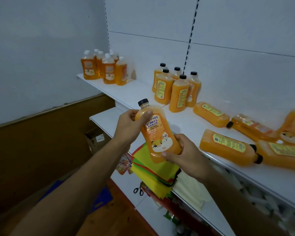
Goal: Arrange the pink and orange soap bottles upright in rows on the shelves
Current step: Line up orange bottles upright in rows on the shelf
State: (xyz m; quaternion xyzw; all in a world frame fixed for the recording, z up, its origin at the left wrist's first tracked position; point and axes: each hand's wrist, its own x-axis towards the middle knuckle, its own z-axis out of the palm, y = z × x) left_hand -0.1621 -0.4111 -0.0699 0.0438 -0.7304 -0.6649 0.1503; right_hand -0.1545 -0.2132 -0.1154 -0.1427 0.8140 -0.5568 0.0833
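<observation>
Both hands gripped one orange soap bottle (157,133) in front of the shelf (136,92): left hand (128,126) near its black cap, right hand (182,154) under the base. Its long axis tilted cap up-left; the standing black-capped bottles (175,89) waited just beyond, upper right.

We count: black-cap orange bottles (178,93) 5 upright, 5 lying (211,114), 1 held (157,133); white-cap bottles (107,69) approx 7, back ones hidden; scissors (138,191) 1 pr.
</observation>
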